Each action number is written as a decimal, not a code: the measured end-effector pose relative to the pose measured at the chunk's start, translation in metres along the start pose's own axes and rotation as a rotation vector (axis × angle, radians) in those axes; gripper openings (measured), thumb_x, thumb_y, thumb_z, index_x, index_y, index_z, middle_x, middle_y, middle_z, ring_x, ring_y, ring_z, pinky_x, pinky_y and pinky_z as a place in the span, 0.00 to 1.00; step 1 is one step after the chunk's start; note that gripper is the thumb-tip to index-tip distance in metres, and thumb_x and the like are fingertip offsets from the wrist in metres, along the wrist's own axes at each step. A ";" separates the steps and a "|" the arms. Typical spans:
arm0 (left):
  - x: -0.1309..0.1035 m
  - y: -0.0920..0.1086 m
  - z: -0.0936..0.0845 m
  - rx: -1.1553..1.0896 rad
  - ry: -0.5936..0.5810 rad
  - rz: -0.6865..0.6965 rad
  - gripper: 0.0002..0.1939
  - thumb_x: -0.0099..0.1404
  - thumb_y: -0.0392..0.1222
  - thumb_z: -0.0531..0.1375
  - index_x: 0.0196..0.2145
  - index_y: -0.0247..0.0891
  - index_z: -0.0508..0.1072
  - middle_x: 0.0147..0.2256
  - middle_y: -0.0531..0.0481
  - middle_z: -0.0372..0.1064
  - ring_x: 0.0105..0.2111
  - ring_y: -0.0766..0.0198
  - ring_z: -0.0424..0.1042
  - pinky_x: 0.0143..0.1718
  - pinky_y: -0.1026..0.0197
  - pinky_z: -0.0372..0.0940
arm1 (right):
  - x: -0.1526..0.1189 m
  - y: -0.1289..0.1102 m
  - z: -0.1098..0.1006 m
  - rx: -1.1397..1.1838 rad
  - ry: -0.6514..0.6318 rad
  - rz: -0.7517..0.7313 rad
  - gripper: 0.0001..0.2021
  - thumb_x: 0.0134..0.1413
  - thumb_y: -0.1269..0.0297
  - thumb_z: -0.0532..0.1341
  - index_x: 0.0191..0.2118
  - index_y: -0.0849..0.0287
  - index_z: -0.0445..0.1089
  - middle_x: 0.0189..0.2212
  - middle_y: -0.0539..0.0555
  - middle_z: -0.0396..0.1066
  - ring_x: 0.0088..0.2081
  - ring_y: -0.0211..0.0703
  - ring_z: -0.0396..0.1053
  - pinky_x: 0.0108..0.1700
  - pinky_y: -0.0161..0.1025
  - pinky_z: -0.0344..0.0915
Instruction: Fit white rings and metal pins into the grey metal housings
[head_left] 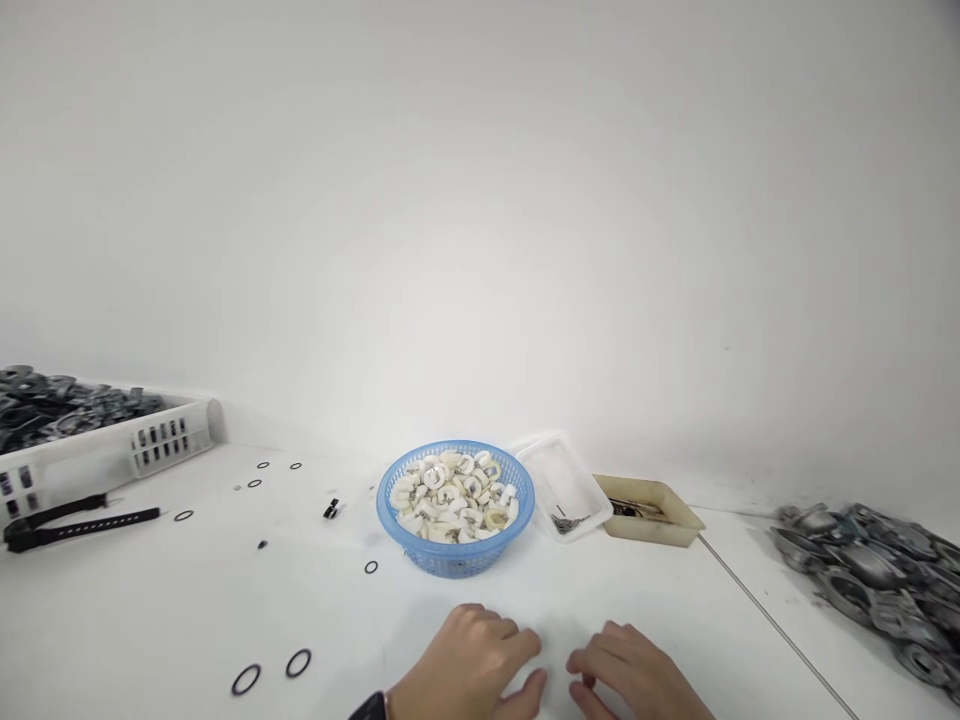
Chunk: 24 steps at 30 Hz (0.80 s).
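Observation:
My left hand (480,660) is low in the middle of the view, palm down over the white table, a dark band on its wrist. Its fingers are bent, with a gap between thumb and forefinger and nothing visible in it. Facing it, my right hand (634,672) is also loosely curled, thumb and forefinger slightly apart, with no object showing. The two hands do not touch. Beyond them stands a blue basket (457,560) full of white ring-shaped plastic parts (454,495). Black rings (298,663) lie left of my left hand.
Behind the basket's right side sit a white tray (559,475) with thin metal pieces and a beige bin (656,530). Grey metal parts (870,580) are heaped at right. A white crate (97,455) of grey parts and a black watch strap (82,525) are at left.

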<state>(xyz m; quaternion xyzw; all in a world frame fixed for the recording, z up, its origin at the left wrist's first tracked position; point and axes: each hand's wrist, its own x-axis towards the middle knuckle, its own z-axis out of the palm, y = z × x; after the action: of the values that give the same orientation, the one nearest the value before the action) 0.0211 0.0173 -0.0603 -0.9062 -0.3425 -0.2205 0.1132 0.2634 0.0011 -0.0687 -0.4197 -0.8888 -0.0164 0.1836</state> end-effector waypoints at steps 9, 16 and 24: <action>0.000 -0.004 -0.001 -0.020 -0.023 -0.005 0.06 0.65 0.40 0.63 0.32 0.43 0.67 0.24 0.58 0.70 0.24 0.62 0.73 0.27 0.58 0.57 | 0.000 -0.004 -0.001 0.057 -0.064 0.054 0.06 0.61 0.72 0.63 0.36 0.55 0.76 0.31 0.49 0.77 0.35 0.41 0.74 0.42 0.36 0.65; 0.000 -0.001 0.003 -0.023 -0.017 0.024 0.05 0.65 0.40 0.62 0.34 0.44 0.68 0.25 0.58 0.70 0.25 0.61 0.74 0.28 0.58 0.58 | -0.001 -0.003 -0.007 0.078 -0.097 0.128 0.06 0.63 0.69 0.62 0.37 0.54 0.76 0.32 0.48 0.77 0.36 0.41 0.74 0.42 0.36 0.64; 0.002 0.002 -0.009 -0.065 -0.049 0.005 0.06 0.68 0.40 0.59 0.33 0.43 0.66 0.26 0.56 0.71 0.26 0.61 0.73 0.29 0.59 0.57 | -0.003 -0.001 -0.003 0.057 -0.033 0.102 0.06 0.61 0.70 0.62 0.36 0.54 0.76 0.30 0.48 0.76 0.35 0.41 0.73 0.40 0.35 0.64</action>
<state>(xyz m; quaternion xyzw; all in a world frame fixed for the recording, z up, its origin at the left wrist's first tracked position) 0.0214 0.0135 -0.0513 -0.9154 -0.3357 -0.2091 0.0759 0.2657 -0.0026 -0.0667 -0.4591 -0.8693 0.0254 0.1813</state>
